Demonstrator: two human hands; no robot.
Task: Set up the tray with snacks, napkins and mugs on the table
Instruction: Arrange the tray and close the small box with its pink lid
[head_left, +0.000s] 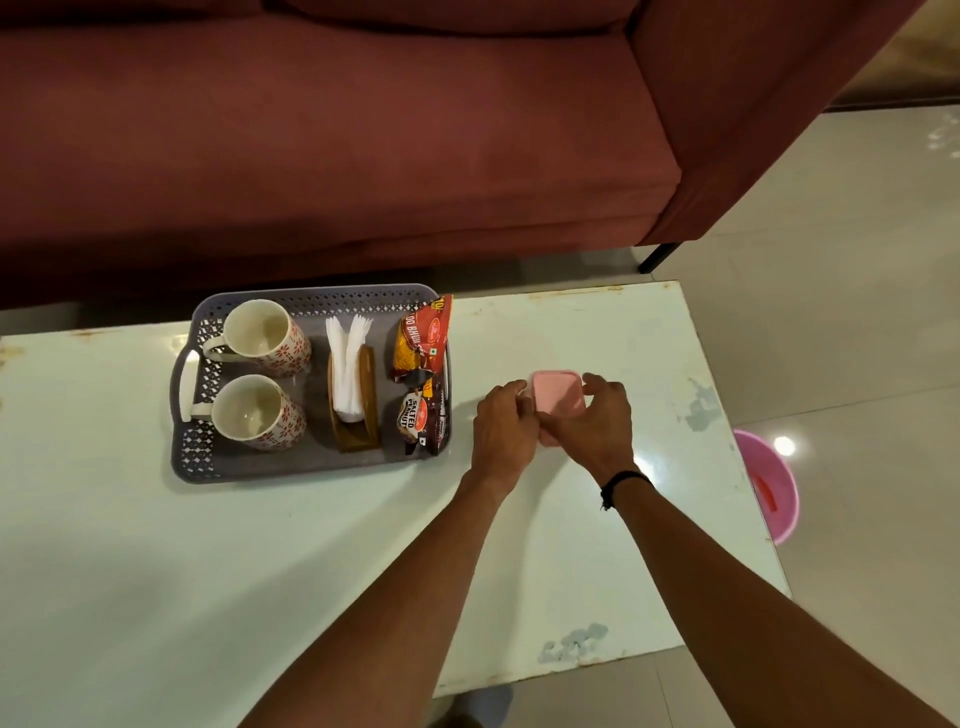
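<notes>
Pink lidded container (558, 397) on the table (156, 545), both hands' grips — left hand (505, 427), right hand (597, 422) — wrapped around its sides.

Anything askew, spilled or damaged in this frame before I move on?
Nothing spilled. The two mugs lie tipped on their sides in the grey tray, mouths showing, not upright. The table has chipped patches near its right and front edges. Both hands hold a pink container outside the tray.

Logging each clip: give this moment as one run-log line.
hands: left hand and right hand both grip small pink square plastic container | place: white table, beside grey perforated plastic tray
</notes>
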